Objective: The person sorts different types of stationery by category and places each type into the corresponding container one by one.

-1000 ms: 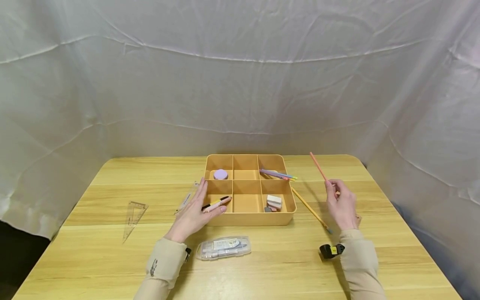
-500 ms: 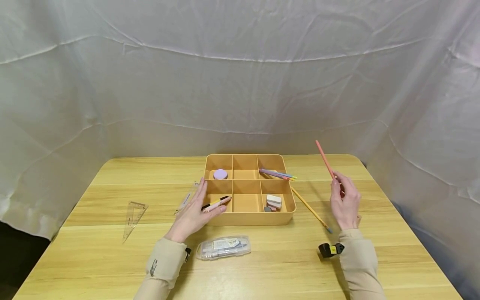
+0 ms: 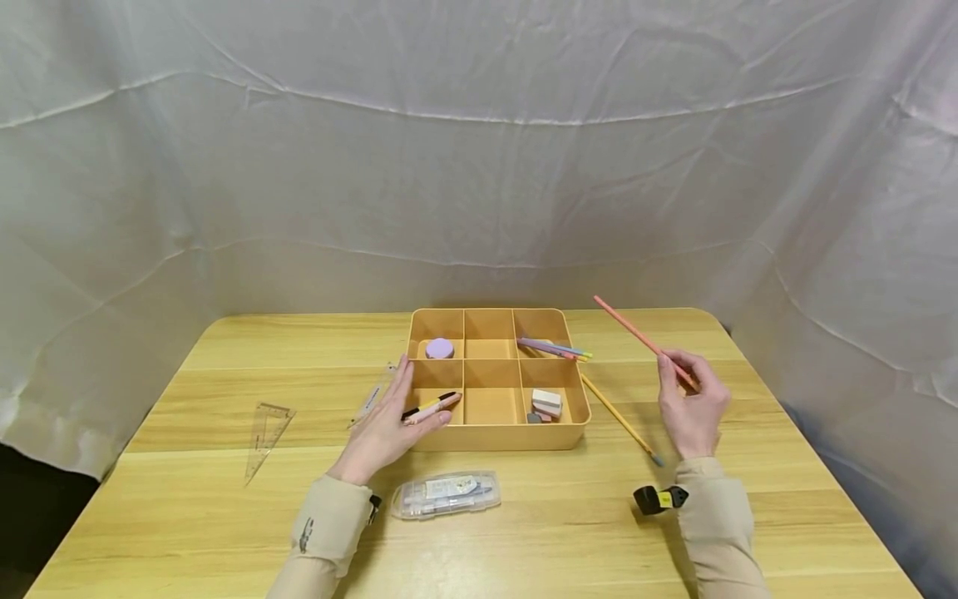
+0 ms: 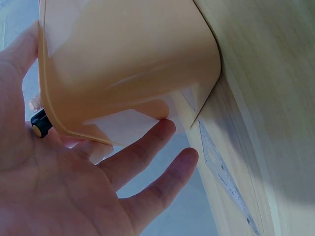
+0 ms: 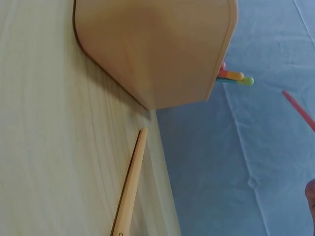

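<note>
My left hand (image 3: pixel 383 433) rests against the left front corner of an orange six-compartment organizer tray (image 3: pixel 494 438). Its fingers are extended along the outer wall, with the thumb at the front rim. Over the table, right of the tray, my right hand (image 3: pixel 694 412) pinches a pink pencil (image 3: pixel 629 325), which slants up and to the left. A yellow pencil (image 3: pixel 617 416) lies between that hand and the tray. Several pencils (image 3: pixel 550 347) stick out over the tray's right rim from the back right compartment. In the right wrist view only a fingertip and part of the pink pencil (image 5: pixel 299 109) show.
The tray also holds a purple round item (image 3: pixel 440 349), pens (image 3: pixel 434 407) and several erasers (image 3: pixel 547 403). A clear case (image 3: pixel 447 496) lies in front. Left of the tray are a ruler (image 3: pixel 372 398) and a set square (image 3: pixel 268 437). A grey curtain (image 3: pixel 479 183) hangs behind.
The right hand has shifted slightly right. The pink pencil first rose, then tipped over to the left, its lower end now showing in the hand. The left hand has stayed on the tray.
</note>
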Available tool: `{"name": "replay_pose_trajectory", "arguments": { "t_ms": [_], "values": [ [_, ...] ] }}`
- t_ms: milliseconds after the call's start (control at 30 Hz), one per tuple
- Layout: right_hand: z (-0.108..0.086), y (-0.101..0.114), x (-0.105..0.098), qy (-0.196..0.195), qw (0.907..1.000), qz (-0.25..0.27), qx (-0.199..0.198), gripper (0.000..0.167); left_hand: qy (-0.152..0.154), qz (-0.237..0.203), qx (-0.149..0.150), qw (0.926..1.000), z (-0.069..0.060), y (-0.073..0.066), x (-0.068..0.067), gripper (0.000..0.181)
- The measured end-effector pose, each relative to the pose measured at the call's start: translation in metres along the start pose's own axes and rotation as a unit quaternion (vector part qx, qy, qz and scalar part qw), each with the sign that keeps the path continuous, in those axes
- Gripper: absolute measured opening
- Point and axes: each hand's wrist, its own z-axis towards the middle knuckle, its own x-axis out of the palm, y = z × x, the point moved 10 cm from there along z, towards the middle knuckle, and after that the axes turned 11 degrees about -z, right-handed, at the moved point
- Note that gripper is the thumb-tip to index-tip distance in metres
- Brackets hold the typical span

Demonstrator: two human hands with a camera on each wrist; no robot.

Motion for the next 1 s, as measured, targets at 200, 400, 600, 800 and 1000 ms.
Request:
{"name": "replay_pose_trajectory", "arguments": {
  "t_ms": [200, 400, 600, 800, 1000],
  "values": [
    [0.0, 0.002, 0.003, 0.008, 0.9991, 0.042, 0.007, 0.012, -0.001, 0.0, 0.0, 1.0, 0.0, 0.0, 0.0, 0.105],
    [0.0, 0.012, 0.009, 0.028, 0.9963, 0.081, 0.005, 0.013, -0.002, 0.003, -0.001, 1.0, 0.0, 0.0, -0.001, 0.105],
    [-0.002, 0.023, 0.017, 0.048, 0.994, 0.098, -0.002, 0.014, -0.001, 0.001, -0.001, 1.0, 0.0, -0.001, -0.001, 0.105],
    [-0.006, 0.029, 0.032, 0.105, 0.9927, 0.055, 0.021, 0.013, 0.001, 0.001, -0.002, 1.0, 0.0, -0.001, -0.001, 0.105],
    [-0.012, 0.043, 0.043, 0.13, 0.9908, 0.022, -0.032, 0.013, 0.004, -0.004, -0.005, 1.0, 0.0, 0.0, -0.001, 0.107]
  ]
}}
